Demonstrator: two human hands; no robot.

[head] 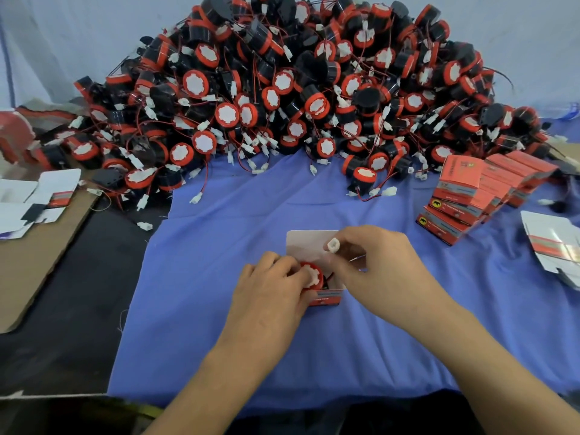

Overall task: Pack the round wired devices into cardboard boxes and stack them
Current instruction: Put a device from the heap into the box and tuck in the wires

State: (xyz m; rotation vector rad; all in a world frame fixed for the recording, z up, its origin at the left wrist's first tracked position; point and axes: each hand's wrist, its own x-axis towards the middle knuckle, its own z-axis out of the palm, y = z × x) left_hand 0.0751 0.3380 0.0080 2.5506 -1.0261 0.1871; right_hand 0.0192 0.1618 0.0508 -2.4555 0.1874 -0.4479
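A small red cardboard box (326,299) stands open on the blue cloth, its white lid flap (306,244) raised behind it. A round red and black device (312,276) with a white face sits in the box mouth. My left hand (273,287) grips the box and device from the left. My right hand (376,265) pinches the device's white plug (333,245) above the box, with the thin wire running down from it. A huge heap of the same wired devices (282,89) fills the back of the table. Packed red boxes (470,189) stand stacked at the right.
Flat unfolded box blanks lie at the far right (552,243) and on the left (34,202) over a brown cardboard sheet (37,255). The blue cloth (251,340) covers the middle; bare dark table (78,293) shows to its left.
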